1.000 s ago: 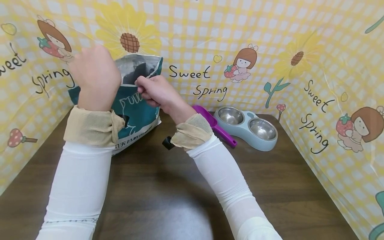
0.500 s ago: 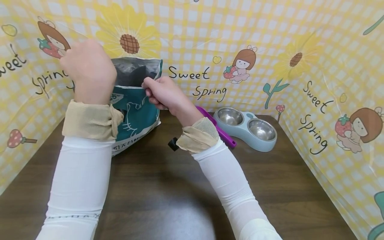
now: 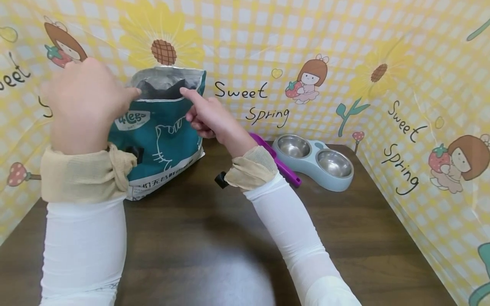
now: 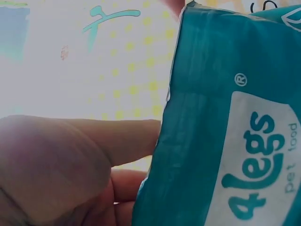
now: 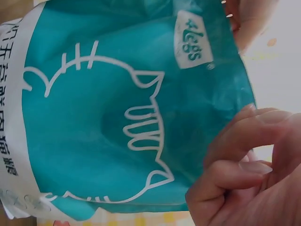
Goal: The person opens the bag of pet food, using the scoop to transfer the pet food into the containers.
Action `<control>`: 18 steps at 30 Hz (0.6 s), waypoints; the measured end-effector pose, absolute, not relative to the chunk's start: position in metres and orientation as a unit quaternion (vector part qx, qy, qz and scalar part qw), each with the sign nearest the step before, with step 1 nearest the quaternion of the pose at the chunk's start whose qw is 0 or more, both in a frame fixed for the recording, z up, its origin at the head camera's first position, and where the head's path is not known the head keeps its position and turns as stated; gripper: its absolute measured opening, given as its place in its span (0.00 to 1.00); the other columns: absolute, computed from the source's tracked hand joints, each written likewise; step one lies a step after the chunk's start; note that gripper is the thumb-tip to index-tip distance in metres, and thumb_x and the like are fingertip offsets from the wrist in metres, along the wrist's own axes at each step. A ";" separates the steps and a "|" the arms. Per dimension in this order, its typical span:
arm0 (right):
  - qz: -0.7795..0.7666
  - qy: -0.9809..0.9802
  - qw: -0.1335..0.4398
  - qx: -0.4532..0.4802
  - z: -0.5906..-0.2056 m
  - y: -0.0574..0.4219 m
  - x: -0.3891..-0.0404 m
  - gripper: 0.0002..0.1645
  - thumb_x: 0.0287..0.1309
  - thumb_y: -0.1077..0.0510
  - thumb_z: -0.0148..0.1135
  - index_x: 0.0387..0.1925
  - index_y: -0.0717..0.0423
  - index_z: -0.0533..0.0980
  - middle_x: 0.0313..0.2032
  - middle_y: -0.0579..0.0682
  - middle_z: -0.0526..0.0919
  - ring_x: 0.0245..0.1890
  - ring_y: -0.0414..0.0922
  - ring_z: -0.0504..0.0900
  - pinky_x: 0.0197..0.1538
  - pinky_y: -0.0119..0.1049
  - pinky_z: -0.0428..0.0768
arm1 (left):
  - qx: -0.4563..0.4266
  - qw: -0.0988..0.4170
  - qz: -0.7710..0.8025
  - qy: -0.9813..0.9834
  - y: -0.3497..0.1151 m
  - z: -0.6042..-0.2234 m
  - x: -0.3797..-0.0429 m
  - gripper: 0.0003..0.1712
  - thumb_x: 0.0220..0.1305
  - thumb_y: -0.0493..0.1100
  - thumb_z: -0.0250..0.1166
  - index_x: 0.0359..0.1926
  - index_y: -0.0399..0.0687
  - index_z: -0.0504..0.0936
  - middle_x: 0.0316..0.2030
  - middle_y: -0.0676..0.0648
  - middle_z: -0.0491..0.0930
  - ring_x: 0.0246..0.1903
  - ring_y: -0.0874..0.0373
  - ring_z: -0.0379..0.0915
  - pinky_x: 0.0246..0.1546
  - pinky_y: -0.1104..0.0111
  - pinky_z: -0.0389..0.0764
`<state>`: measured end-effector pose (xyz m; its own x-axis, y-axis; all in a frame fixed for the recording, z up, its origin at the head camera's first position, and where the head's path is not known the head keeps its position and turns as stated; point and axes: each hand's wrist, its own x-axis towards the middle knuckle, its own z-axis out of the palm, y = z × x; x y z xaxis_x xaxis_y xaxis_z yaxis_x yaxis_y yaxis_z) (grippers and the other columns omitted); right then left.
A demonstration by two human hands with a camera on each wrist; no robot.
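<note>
In the head view the left hand [image 3: 84, 106] and its wrist hide the left side of the teal bag [image 3: 164, 131], which stands left of centre, its mouth agape; a dark shape inside is hard to make out; the left thumb is stretched out towards the front rim, but the other fingers are masked, so I cannot tell whether they grip; the right hand [image 3: 210, 117] pinches the rim, its lower fingers curled; that wrist covers the top of the purple scoop [image 3: 285, 171], lying just beside the double bowl [image 3: 314, 168] at right of centre; brown table [image 3: 191, 246] spreads below the bag to the bottom of the frame, and patterned cloth [image 3: 245, 38] rises behind; the left wrist view shows the thumb meeting the bag's edge, its tip out of sight; the right wrist view alone shows the whole cat outline.
</note>
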<state>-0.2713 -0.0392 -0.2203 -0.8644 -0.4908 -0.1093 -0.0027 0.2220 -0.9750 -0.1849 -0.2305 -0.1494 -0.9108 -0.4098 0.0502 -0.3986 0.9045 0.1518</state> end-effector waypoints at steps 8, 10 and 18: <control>-0.533 0.811 0.205 -0.126 -0.213 -0.051 -0.277 0.33 0.75 0.26 0.52 0.41 0.51 0.76 0.32 0.45 0.80 0.33 0.50 0.91 0.33 0.36 0.79 | 0.185 0.030 -0.060 -0.981 -0.227 -0.144 -0.198 0.41 0.80 0.61 0.54 0.63 0.21 0.76 0.62 0.17 0.73 0.59 0.24 0.73 0.49 0.37 0.83; -0.527 0.814 0.209 -0.129 -0.210 -0.054 -0.276 0.30 0.78 0.30 0.48 0.42 0.52 0.76 0.40 0.47 0.82 0.45 0.52 0.93 0.44 0.40 0.87 | 0.184 0.045 -0.057 -0.980 -0.228 -0.145 -0.199 0.33 0.78 0.55 0.55 0.56 0.22 0.78 0.57 0.19 0.75 0.52 0.26 0.76 0.43 0.40 0.83; -0.532 0.805 0.222 -0.140 -0.208 -0.073 -0.271 0.29 0.85 0.43 0.36 0.69 0.53 0.72 0.67 0.51 0.75 0.70 0.58 0.79 0.67 0.55 0.88 | 0.222 0.114 -0.076 -0.965 -0.235 -0.154 -0.208 0.30 0.75 0.43 0.49 0.64 0.19 0.76 0.66 0.18 0.75 0.63 0.24 0.74 0.57 0.38 0.84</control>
<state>-0.2713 -0.0729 -0.2082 -0.8617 -0.4628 -0.2083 0.0107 0.3937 -0.9192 -0.2078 -0.2347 -0.1545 -0.8752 -0.4466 0.1860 -0.4121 0.8896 0.1970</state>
